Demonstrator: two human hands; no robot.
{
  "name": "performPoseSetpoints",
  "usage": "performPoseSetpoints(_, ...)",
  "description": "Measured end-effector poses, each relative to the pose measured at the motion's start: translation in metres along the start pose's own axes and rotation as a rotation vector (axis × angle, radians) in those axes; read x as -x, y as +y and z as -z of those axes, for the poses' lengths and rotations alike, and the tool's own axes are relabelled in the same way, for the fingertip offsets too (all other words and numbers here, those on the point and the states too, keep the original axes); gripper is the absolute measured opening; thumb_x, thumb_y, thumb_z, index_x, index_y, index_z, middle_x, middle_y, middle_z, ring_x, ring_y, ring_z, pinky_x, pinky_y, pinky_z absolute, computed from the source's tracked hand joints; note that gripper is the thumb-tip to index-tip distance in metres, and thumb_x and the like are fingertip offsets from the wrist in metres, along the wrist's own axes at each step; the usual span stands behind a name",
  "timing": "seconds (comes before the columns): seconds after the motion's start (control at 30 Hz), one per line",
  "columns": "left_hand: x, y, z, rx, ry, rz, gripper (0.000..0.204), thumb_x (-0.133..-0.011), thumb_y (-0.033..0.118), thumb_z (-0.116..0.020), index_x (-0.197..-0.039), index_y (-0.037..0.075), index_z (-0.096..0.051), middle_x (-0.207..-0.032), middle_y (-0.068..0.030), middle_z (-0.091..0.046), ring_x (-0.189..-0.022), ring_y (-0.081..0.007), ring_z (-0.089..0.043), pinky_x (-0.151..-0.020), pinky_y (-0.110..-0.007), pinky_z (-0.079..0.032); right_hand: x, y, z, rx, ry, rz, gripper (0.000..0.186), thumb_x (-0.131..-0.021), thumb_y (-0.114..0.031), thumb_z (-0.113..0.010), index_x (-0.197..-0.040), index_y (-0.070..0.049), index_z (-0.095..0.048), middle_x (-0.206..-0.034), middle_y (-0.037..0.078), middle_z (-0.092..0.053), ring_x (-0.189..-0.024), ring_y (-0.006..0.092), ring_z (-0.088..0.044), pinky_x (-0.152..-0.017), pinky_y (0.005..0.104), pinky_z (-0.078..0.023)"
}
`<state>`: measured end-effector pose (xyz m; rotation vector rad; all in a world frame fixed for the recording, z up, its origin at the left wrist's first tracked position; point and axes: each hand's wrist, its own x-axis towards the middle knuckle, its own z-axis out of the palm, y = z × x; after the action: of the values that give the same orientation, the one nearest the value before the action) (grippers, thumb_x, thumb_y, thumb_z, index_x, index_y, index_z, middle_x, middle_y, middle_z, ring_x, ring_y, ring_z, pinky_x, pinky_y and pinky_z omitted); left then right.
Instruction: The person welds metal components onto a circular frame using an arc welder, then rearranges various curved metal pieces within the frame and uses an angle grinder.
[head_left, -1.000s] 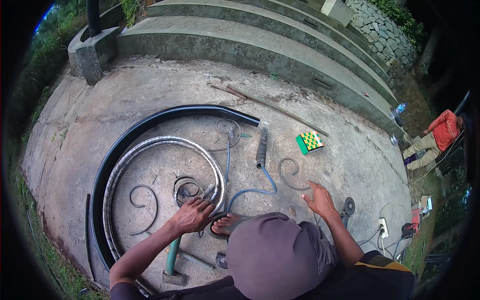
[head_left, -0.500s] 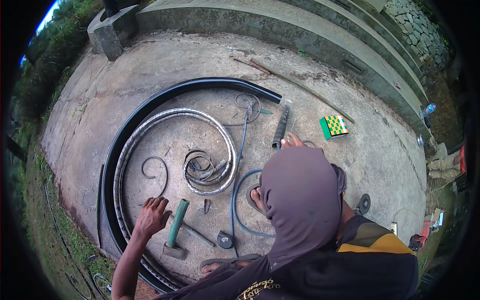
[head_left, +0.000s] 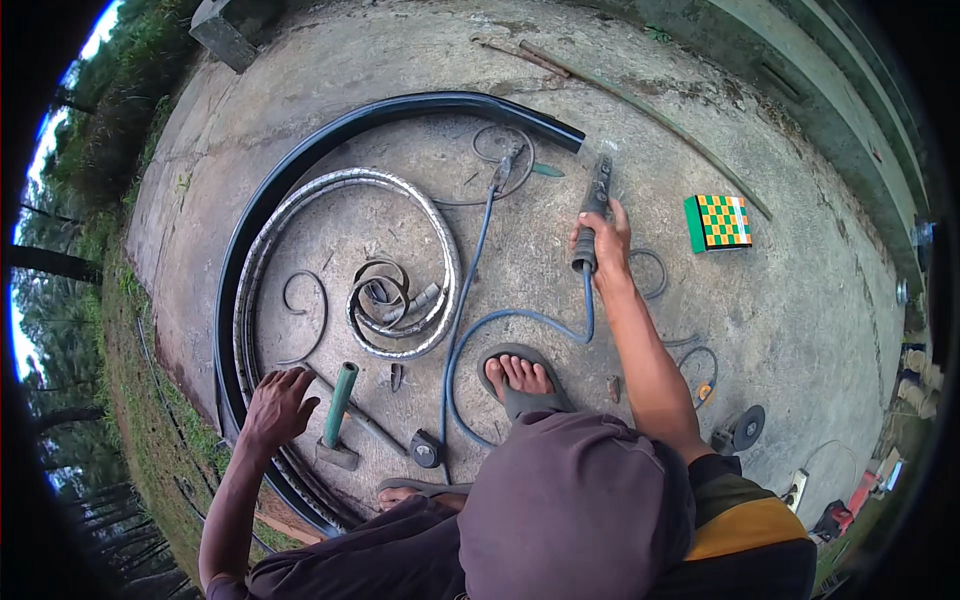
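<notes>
My right hand [head_left: 605,240] is wrapped round the dark ribbed handle of a welding electrode holder [head_left: 597,190]. A blue cable [head_left: 588,305] runs from the handle's lower end and loops back past my sandalled foot. The holder's tip, partly clear or blurred, is beside the end of a curved black metal strip [head_left: 440,100]. My left hand [head_left: 280,408] holds nothing, fingers bent but apart, above the edge of a shiny coiled metal strip [head_left: 453,265]. Close to it lie a green-handled hammer [head_left: 341,405] and a grey rod [head_left: 375,430].
A black tape measure [head_left: 427,449] lies near my feet. A green-and-orange checked box [head_left: 720,222] stands right of the holder. Long rods [head_left: 660,122] lie at the back, a cable clamp [head_left: 505,170] inside the black curve. An angle grinder [head_left: 742,430] sits at right.
My right hand has gone from touching the holder's lower end to gripping its handle, and its forearm now shows. The view has shifted. My left hand stays near the coil.
</notes>
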<state>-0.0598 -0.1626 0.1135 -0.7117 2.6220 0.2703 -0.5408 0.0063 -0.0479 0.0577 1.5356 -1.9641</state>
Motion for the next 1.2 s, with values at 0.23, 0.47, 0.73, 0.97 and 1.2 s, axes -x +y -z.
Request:
performPoseSetpoints(0.23,0.011,0.018,-0.011,0.177,-0.071,0.163,0.041,-0.087,0.021,-0.071,-0.122,0.003,-0.059,-0.116,-0.0193,-0.066,-0.107,-0.0389,-0.064,-0.094,-0.047,-0.049,-0.04,-0.081,0.112,0.352,0.032,0.197,0.078,-0.081,-0.01,-0.066,-0.151,-0.004,-0.032,-0.083,0.01,-0.064,-0.059,0.0161,-0.061,-0.055,0.0297,-0.053)
performPoseSetpoints(0.47,0.008,0.015,-0.011,0.151,-0.166,0.132,0.042,-0.087,0.022,-0.071,-0.123,0.005,-0.058,-0.118,-0.0186,-0.065,-0.107,-0.0391,-0.064,-0.095,-0.048,-0.049,-0.067,-0.114,0.093,1.795,0.139,0.441,0.072,-0.081,-0.021,-0.074,-0.145,-0.005,-0.046,-0.14,0.021,-0.053,-0.127,0.0386,-0.052,-0.105,0.0495,-0.044)
performPoseSetpoints(0.73,0.082,-0.02,-0.034,0.645,0.374,0.715,0.051,-0.091,0.032,-0.071,-0.127,0.0,-0.055,-0.113,-0.0184,-0.066,-0.107,-0.0328,-0.064,-0.096,-0.043,-0.046,-0.156,-0.069,-0.071,1.749,-0.466,0.813,0.09,-0.073,-0.02,-0.079,-0.15,-0.002,-0.036,-0.146,0.02,-0.049,-0.138,0.035,-0.045,-0.113,0.0444,-0.04)
performPoseSetpoints(0.97,0.275,0.093,-0.246,0.806,0.325,1.663,0.074,-0.092,0.036,-0.07,-0.147,-0.001,-0.037,-0.145,-0.0252,-0.047,-0.137,-0.0354,-0.044,-0.114,-0.045,-0.032,-0.198,-0.058,-0.109,1.744,-0.538,0.534,0.085,-0.069,-0.014,-0.077,-0.145,-0.002,-0.043,-0.129,0.026,-0.061,-0.121,0.0398,-0.058,-0.105,0.0438,-0.048)
performPoseSetpoints(1.2,0.255,0.187,-0.313,0.961,0.244,1.879,0.075,-0.091,0.036,-0.07,-0.147,-0.001,-0.037,-0.145,-0.0259,-0.047,-0.137,-0.0362,-0.044,-0.114,-0.045,-0.031,-0.191,-0.066,-0.11,1.692,-0.611,0.59,0.078,-0.065,-0.011,-0.075,-0.139,-0.003,-0.05,-0.114,0.028,-0.067,-0.111,0.0415,-0.064,-0.097,0.0447,-0.05)
